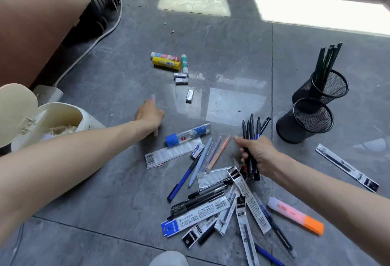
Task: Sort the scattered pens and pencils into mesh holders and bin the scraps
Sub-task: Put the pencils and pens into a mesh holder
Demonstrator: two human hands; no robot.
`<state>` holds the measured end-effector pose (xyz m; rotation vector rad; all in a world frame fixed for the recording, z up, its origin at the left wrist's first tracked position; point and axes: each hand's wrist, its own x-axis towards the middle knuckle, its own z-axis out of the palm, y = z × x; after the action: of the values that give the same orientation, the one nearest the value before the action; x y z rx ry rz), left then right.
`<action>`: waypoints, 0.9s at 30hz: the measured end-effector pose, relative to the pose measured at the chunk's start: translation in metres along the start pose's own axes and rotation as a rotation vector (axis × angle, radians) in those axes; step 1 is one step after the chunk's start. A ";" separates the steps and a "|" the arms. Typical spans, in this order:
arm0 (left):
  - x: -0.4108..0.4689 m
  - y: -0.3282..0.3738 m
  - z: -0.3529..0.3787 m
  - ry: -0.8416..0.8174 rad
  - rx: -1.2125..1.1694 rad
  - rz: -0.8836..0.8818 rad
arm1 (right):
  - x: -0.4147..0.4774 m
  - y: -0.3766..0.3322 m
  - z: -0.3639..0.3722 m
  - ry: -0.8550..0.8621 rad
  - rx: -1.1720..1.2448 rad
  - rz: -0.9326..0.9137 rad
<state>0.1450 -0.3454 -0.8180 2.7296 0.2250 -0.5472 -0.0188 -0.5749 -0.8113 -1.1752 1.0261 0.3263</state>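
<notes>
My right hand [258, 155] grips a bundle of dark pens [251, 130], tips up, above a heap of loose pens and refill packets [213, 198] on the grey floor. My left hand [148, 113] reaches out over the floor and pinches a thin clear wrapper with a pink tip [152, 98]. Two black mesh holders stand at the right: the nearer one [304, 121] looks empty, the farther one [322, 87] holds several dark green pencils [328, 61]. A cream bin [63, 118] with its lid up stands at the left, with paper scraps inside.
Glue sticks [166, 62] and small erasers [181, 78] lie farther out. An orange highlighter [295, 218] lies at lower right, a packaged refill [347, 167] at far right. A brown cabinet [31, 16] and a white cable [99, 35] are at upper left.
</notes>
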 end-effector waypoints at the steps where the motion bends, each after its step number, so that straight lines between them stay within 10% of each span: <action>1: -0.006 0.005 -0.002 0.071 -0.003 0.036 | 0.001 0.001 -0.001 0.039 -0.033 -0.021; 4: -0.034 0.026 -0.004 0.127 -0.021 0.254 | 0.004 0.004 -0.001 0.113 -0.075 -0.056; 10: -0.093 0.057 0.036 -0.311 0.008 0.594 | 0.004 0.000 0.001 0.159 0.011 -0.049; 19: -0.118 0.083 0.079 -0.265 0.390 0.738 | -0.013 0.007 -0.015 -0.010 0.211 0.017; 27: -0.110 0.081 0.080 -0.191 0.177 0.604 | -0.016 0.009 -0.029 -0.040 0.242 0.058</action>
<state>0.0349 -0.4587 -0.8189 2.6829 -0.7009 -0.6576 -0.0477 -0.5924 -0.8049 -0.9195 1.0350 0.2614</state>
